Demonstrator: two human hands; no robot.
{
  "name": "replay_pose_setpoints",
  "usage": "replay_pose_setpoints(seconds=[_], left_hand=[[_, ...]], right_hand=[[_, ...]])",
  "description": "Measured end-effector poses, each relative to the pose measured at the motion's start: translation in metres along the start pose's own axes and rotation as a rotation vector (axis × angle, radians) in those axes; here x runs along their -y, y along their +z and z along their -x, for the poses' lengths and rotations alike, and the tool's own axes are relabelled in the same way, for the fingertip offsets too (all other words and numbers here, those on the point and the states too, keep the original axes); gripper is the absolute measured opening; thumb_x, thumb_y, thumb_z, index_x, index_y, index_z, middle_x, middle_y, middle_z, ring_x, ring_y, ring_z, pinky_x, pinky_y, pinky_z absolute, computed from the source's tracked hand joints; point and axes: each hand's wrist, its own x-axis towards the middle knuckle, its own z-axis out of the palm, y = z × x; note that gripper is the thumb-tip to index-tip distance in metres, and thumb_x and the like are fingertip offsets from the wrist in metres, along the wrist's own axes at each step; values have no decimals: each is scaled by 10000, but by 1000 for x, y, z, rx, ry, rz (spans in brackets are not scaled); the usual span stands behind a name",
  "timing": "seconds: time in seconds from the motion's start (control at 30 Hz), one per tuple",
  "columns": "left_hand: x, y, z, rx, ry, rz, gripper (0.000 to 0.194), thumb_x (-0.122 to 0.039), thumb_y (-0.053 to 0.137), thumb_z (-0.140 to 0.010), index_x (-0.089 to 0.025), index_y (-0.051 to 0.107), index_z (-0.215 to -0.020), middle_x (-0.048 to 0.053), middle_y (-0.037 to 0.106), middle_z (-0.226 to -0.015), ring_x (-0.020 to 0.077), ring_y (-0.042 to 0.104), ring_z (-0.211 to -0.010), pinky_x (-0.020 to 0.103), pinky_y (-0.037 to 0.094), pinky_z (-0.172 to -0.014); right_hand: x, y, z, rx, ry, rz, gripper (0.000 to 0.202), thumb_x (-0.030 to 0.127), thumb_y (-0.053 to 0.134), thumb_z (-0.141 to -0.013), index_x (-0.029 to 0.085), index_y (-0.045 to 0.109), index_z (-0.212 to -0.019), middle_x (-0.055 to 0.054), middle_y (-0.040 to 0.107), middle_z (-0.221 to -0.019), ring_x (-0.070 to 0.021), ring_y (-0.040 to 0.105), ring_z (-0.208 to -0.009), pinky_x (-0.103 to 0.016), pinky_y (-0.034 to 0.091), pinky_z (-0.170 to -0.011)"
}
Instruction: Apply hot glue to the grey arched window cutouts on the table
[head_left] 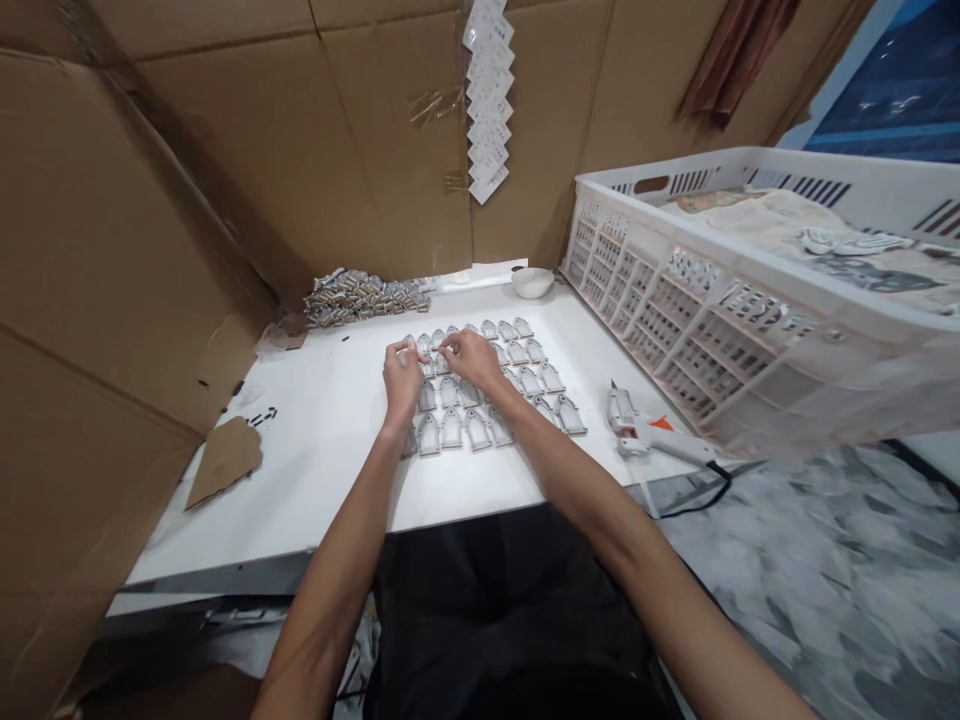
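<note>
Rows of small, pale arch-shaped pieces [451, 427] lie side by side on the white table [315, 430]. My left hand [403, 378] rests over the left end of the upper rows, its thumb and fingertips drawn together. Just to its right, my right hand [471, 358] pinches with thumb and forefinger above the back rows. Whatever either pinch holds is too small to make out. Both hands hide some of the pieces beneath them.
A heap of small metallic pieces [360, 298] lies at the back left, and a white bowl [533, 284] stands at the back. On the right are a glue gun [624, 415] and a white plastic crate [675, 290]. Torn cardboard [225, 462] lies left; cardboard walls [375, 150] enclose the table.
</note>
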Motion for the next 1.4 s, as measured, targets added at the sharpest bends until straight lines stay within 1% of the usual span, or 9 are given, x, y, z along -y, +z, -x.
replay_pose_setpoints(seconds=[0.23, 0.43, 0.53, 0.7, 0.83, 0.93, 1.07, 1.23, 1.4], left_hand=[[-1, -5, 1, 70, 113, -108, 153, -368, 696, -952, -216, 713, -949, -1, 671, -690, 170, 553, -652, 224, 373, -603], [-3, -2, 1, 69, 76, -10, 197, -380, 688, -977, -196, 758, -984, -2, 671, -678, 135, 500, -564, 213, 372, -569], [-6, -3, -3, -50, -155, 245, 194, -374, 678, -998, -187, 730, -985, -20, 654, -688, 80, 393, -459, 190, 312, -486], [-17, -25, -31, -157, -387, 435, 241, -263, 504, -1069, -161, 597, -871, -38, 524, -658, 48, 337, -402, 161, 247, -395], [-21, -50, -57, -184, -488, 503, 107, -93, 511, -1006, -148, 577, -942, -19, 551, -772, 63, 484, -508, 140, 385, -427], [-16, -65, -65, -234, -478, 528, 312, 70, 474, -891, -149, 587, -1080, 47, 631, -980, 82, 648, -720, 158, 578, -648], [-4, -78, -62, -247, -427, 527, 527, 116, 471, -807, -172, 582, -1234, 122, 676, -1217, 148, 731, -976, 251, 637, -831], [2, -76, -53, -152, -341, 478, 272, 23, 513, -934, -128, 644, -1118, 152, 735, -1213, 155, 759, -969, 209, 598, -799], [3, -67, -46, -62, -290, 377, 158, -132, 547, -1037, -105, 702, -1050, 166, 775, -1137, 83, 687, -703, 175, 516, -627]], right_hand=[[0, 9, -7, 15, -77, -438, 357, 516, 636, -984, 215, 828, -988, -18, 791, -928, -185, 670, -838, -266, 480, -778], [1, 13, -9, 0, -77, -574, 384, 533, 673, -940, 176, 814, -942, -38, 792, -927, -203, 681, -884, -271, 496, -803], [11, 11, -12, -42, 6, -442, 364, 471, 622, -994, 166, 815, -1038, -48, 802, -948, -201, 712, -898, -262, 506, -816], [30, 7, -14, 108, 71, -107, 262, 401, 639, -1015, 240, 827, -1099, -34, 828, -1071, -206, 750, -1009, -252, 518, -836], [32, 9, -10, 134, 71, -22, 193, 360, 677, -991, 262, 838, -1034, -52, 831, -1097, -243, 748, -1077, -279, 526, -847], [27, 12, -7, 153, 65, 35, 197, 349, 662, -1000, 280, 840, -1052, -56, 824, -1155, -247, 738, -1127, -288, 526, -879], [22, 14, -6, 190, 53, 93, 219, 354, 647, -1004, 285, 843, -1071, -55, 831, -1140, -256, 743, -1124, -294, 534, -860], [22, 13, -4, 202, 53, 143, 250, 370, 628, -1016, 270, 842, -1095, -77, 829, -1146, -272, 743, -1128, -302, 531, -840], [23, 11, -2, 200, 45, 180, 248, 409, 646, -1014, 279, 840, -1097, -66, 833, -1123, -262, 747, -1102, -288, 516, -807]])
